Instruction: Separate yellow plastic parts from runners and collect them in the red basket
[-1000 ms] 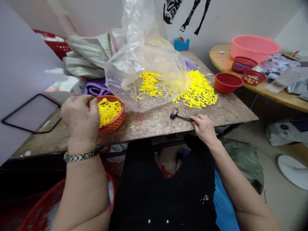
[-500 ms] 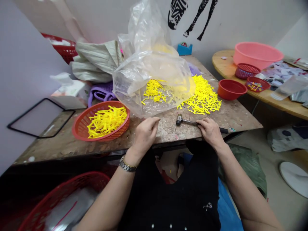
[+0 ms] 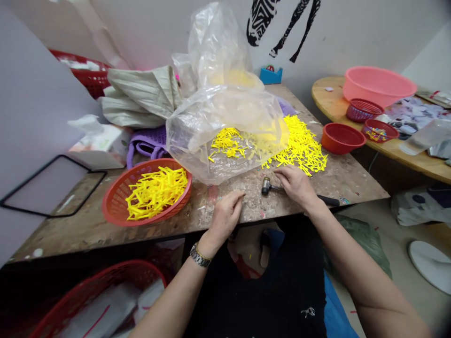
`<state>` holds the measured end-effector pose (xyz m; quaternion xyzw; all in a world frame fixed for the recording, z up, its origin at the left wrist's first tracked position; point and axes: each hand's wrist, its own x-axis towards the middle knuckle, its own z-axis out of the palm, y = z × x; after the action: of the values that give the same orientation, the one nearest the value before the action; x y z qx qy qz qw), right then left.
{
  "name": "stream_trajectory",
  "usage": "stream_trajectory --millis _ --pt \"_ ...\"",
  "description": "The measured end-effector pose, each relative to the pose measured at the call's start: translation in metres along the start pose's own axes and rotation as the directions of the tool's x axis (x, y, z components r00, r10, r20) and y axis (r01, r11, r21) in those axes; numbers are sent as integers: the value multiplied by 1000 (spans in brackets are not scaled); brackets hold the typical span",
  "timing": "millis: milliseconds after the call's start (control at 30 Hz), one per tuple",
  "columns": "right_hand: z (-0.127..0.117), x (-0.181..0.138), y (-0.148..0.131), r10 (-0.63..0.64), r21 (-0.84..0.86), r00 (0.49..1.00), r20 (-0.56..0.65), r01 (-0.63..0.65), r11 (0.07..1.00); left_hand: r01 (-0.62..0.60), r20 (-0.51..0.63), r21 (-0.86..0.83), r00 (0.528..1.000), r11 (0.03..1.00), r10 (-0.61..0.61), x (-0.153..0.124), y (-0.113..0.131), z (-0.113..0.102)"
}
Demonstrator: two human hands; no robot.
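My left hand [image 3: 227, 213] rests on the near edge of the worn wooden table [image 3: 347, 176], fingers stretched along the surface with nothing visible in them. Reaching forward, my right hand [image 3: 295, 184] lies over the handle of a small hammer [image 3: 266, 186], its fingertips at the edge of a pile of yellow plastic pieces [image 3: 303, 145]. The fingers are extended, not wrapped round the handle. An orange basket [image 3: 110, 206] to the left holds more yellow pieces [image 3: 157, 190]. A clear plastic bag [image 3: 225, 117] with yellow pieces inside stands behind the hands.
A red bowl [image 3: 341, 138] sits at the table's right corner. A second table at right carries a pink basin [image 3: 378, 84] and small red baskets. Beige cloth [image 3: 141, 94], a purple bag [image 3: 148, 143] and a tissue box [image 3: 98, 141] lie at back left. A red basket [image 3: 88, 300] stands below.
My left hand came down from above the orange basket to the table's near edge. My right hand slid forward from the hammer handle toward the yellow pile.
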<state>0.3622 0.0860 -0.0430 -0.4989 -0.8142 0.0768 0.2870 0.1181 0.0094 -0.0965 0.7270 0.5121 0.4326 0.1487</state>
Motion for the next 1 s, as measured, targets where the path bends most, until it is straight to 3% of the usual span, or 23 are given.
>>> stream_trajectory --millis 200,400,733,1000 --pt "27 67 -23 73 -97 990 117 -62 993 -92 -35 -2 995 996 91 -2 -2 0" --pt "59 118 -32 209 -252 945 253 -144 957 -105 -16 9 994 994 105 -4 -1 -2" --pt "89 155 -51 355 -389 888 293 -228 893 -102 32 17 994 995 101 -4 3 -5" --pt "111 169 -46 442 -409 854 273 -313 857 -124 39 11 992 992 124 -3 4 -7"
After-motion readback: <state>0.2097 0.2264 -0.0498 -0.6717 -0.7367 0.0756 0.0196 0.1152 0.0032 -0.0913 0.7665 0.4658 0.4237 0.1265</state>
